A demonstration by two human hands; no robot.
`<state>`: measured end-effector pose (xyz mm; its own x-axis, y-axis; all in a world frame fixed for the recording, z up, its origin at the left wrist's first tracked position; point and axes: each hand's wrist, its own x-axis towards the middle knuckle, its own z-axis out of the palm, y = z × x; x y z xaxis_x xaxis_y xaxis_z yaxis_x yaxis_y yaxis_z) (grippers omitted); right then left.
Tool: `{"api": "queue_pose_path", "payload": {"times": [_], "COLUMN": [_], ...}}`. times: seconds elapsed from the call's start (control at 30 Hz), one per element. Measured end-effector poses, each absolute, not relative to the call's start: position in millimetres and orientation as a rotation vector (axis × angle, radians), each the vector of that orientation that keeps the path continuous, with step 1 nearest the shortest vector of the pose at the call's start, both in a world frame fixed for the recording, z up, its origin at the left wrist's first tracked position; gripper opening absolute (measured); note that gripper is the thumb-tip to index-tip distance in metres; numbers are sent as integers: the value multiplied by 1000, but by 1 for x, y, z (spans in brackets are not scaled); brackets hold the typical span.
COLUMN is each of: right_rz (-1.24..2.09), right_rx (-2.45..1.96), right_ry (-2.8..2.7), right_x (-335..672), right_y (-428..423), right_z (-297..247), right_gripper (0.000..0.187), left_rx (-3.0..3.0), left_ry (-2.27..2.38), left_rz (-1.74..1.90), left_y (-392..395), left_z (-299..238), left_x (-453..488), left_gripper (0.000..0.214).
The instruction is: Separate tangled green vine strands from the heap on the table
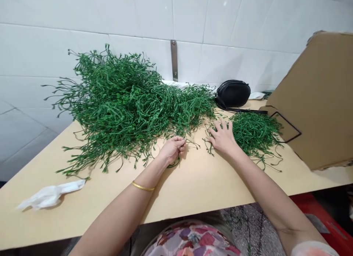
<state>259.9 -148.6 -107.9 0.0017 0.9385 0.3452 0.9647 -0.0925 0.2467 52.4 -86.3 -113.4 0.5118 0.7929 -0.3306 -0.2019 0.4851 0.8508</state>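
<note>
A big heap of green plastic sprigs (124,105) covers the back left of the pale wooden table (193,182). My left hand (172,149) is closed in a pinch on a thin green sprig (190,141) at the heap's near edge; a gold bangle (142,186) rings that wrist. My right hand (222,137) lies flat with fingers spread, resting on the left edge of a smaller pile of green sprigs (255,133).
A black pouch (233,93) with a strap sits against the white tiled wall. A large cardboard sheet (320,101) leans at the right. A crumpled white tissue (49,195) lies near the left front edge. A red object (325,223) is below the table.
</note>
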Motion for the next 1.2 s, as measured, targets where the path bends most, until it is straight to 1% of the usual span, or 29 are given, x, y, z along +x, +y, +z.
{"api": "queue_pose_path", "payload": {"times": [0.1, 0.23, 0.37, 0.5, 0.57, 0.63, 0.67, 0.7, 0.77, 0.83, 0.9, 1.03, 1.2], "right_rz": [-587, -352, -489, -704, -810, -802, -765, -653, -364, -76, -35, -114, -105], "right_rx": [-2007, -1775, -1785, -1993, -2109, -2249, -2310, -2383, -2491, -2521, -2508, -2449, -2471], "right_ry": [-2007, -1959, -1858, -1632, -1450, -1262, -1130, -1078, -967, -990, -1020, -1131, -1205], "right_x": [241, 224, 219, 234, 251, 274, 286, 299, 320, 334, 341, 347, 364], "right_y": [-150, -144, -150, -183, -206, -226, -234, -240, -245, -244, -237, -220, -209], "right_z": [-93, -88, -90, -86, -85, -89, -92, -97, -108, -119, -129, -140, -133], "right_gripper": [34, 34, 34, 46, 58, 72, 77, 82, 90, 97, 97, 87, 85], "left_rx": [806, 750, 715, 727, 725, 725, 730, 737, 759, 770, 772, 780, 762], "left_ry": [811, 751, 696, 721, 727, 735, 744, 756, 770, 770, 774, 792, 765], "left_rz": [703, 702, 709, 734, 727, 721, 721, 722, 721, 721, 726, 733, 708], "left_y": [-89, -87, -82, -82, -82, -83, -84, -85, -85, -86, -85, -84, -86], "left_z": [-112, -115, -120, -120, -119, -117, -116, -116, -115, -114, -114, -114, -113], "left_x": [53, 51, 48, 47, 48, 48, 48, 48, 49, 49, 49, 49, 51], "left_gripper": [14, 15, 15, 16, 16, 16, 17, 16, 15, 15, 16, 16, 20]}}
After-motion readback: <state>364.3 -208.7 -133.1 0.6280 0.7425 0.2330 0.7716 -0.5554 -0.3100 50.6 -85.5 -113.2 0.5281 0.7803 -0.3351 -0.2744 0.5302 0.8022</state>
